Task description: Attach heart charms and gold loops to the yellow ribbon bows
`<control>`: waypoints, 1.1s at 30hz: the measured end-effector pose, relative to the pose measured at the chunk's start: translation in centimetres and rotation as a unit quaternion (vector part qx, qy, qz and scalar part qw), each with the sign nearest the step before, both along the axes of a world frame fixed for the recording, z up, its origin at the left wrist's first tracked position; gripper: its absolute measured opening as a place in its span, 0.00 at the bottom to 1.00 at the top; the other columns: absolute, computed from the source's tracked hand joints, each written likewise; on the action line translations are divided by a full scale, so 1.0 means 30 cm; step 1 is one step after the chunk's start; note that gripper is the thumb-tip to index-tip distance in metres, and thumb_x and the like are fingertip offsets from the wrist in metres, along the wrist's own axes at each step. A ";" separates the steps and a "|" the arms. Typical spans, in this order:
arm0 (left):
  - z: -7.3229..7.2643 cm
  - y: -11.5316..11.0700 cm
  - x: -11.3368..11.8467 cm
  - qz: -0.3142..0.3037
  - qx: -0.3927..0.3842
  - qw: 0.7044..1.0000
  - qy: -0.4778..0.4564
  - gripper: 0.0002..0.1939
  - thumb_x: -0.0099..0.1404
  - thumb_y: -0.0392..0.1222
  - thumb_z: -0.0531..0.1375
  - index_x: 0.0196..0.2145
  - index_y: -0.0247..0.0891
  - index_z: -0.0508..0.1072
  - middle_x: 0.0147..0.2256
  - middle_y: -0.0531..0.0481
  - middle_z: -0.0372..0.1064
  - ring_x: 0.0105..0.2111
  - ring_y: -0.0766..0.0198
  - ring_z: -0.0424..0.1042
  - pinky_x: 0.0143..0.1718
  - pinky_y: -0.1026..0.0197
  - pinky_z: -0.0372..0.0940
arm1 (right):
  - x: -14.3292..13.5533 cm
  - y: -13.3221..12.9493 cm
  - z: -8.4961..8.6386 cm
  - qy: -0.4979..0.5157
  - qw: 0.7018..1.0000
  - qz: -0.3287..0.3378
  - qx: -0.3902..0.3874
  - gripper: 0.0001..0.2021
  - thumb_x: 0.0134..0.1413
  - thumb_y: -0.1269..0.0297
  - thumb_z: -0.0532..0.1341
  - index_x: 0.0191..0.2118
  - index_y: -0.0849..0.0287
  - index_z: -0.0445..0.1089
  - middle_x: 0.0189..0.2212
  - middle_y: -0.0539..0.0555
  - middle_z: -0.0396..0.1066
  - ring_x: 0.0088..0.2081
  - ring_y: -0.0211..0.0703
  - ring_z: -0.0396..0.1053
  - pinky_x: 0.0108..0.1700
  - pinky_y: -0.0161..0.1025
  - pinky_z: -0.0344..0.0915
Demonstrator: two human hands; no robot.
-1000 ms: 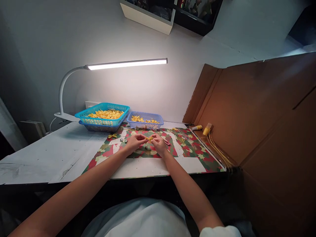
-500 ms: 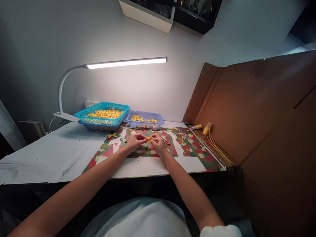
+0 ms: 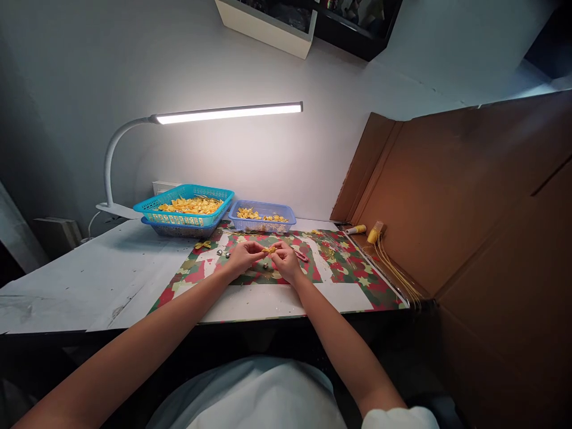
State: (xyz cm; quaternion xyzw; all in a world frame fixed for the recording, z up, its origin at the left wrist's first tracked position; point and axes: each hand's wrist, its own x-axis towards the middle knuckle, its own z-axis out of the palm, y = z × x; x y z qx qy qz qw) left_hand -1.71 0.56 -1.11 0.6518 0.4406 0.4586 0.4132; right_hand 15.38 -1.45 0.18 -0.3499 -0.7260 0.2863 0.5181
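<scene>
Pinches a small gold bow [image 3: 269, 251] by the left end in thumb and fingertips of the left hand [image 3: 244, 257], and by the right end in those of the right hand [image 3: 286, 260]. Holds it right between both sets of fingertips, touching each, over a patterned sheet [image 3: 357, 273]; cannot tell contact with the sheet from a slight lift. Has one silver bell [image 3: 265, 266] just on the near side of the grip, a pair of silver bells [image 3: 227, 255] near its left, and a loose bow [image 3: 202, 245] farther left. Shows a slim pink object [image 3: 301, 255] just right of the grip. Has, beyond the grip, a lavender basket [image 3: 263, 226] of gold pieces, and, farther left, a turquoise basket [image 3: 179, 218] heaped with more. Shows yellow cords [image 3: 393, 268] well apart to the right.
</scene>
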 end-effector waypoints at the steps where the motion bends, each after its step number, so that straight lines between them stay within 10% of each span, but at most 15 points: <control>1: -0.001 0.001 0.000 0.001 0.003 1.000 0.000 0.10 0.69 0.43 0.60 0.42 0.33 0.73 0.36 0.50 0.72 0.30 0.66 0.73 0.30 0.61 0.71 | 0.000 -0.001 0.000 -0.001 1.000 -0.001 0.002 0.16 0.47 0.63 0.56 0.13 0.57 0.58 0.34 0.54 0.65 0.36 0.42 0.67 0.42 0.40 0.65; 33: 0.000 0.006 -0.011 0.025 0.074 0.997 0.012 0.10 0.69 0.43 0.60 0.42 0.33 0.73 0.38 0.49 0.73 0.34 0.63 0.74 0.35 0.57 0.72 | -0.017 -0.025 0.001 -0.042 0.995 -0.073 0.057 0.08 0.51 0.61 0.62 0.25 0.55 0.64 0.28 0.51 0.68 0.33 0.44 0.67 0.41 0.42 0.65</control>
